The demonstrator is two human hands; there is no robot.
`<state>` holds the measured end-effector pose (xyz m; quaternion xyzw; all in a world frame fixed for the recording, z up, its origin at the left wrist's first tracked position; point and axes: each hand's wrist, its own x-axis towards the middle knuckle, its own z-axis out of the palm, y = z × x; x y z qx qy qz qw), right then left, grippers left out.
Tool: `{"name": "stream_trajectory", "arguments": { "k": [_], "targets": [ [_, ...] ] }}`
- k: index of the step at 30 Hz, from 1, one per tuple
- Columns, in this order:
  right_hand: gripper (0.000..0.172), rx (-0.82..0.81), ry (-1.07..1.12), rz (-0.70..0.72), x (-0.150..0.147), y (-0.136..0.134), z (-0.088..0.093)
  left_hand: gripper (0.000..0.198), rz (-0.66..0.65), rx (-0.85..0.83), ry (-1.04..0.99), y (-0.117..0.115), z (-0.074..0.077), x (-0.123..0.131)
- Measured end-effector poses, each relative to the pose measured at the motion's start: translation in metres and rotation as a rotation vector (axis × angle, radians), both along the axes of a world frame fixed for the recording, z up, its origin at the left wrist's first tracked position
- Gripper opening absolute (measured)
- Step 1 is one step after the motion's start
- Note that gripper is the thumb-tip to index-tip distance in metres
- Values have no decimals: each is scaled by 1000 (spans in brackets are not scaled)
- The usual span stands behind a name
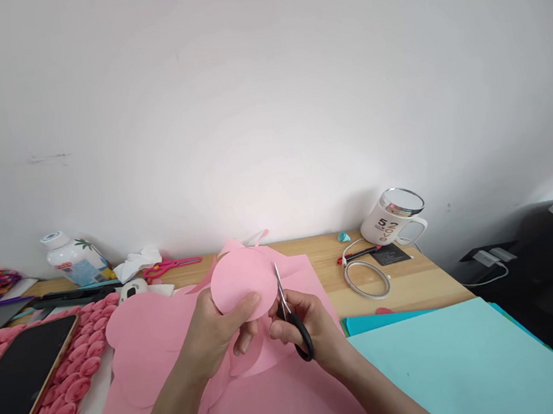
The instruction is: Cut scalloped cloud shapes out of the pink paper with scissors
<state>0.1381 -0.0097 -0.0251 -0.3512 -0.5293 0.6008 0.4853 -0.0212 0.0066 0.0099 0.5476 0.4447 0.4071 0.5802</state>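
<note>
A round pink paper disc (243,279) is pinched in my left hand (221,328), thumb on its front near the lower edge. My right hand (314,326) is closed around the black handles of a pair of scissors (296,329). The blades point upward, beside the disc's right edge. Below and behind my hands lie pink paper sheets and scraps (286,407). Large scalloped pink paper shapes (147,344) lie to the left.
A phone (27,392) rests on rolled pink paper roses (80,389) at left. Behind are a white bottle (77,259), tissue (137,263) and pink scissors (170,266). At right are a mug (391,218), coiled cable (366,280) and light blue sheets (466,358).
</note>
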Motion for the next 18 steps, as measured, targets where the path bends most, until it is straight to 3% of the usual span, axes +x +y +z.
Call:
{"name": "stream_trajectory", "arguments": {
  "k": [18],
  "targets": [
    [32, -6, -56, -10, -1, -1, 4, 27, 49, -1, -11, -2, 5, 2]
  ]
}}
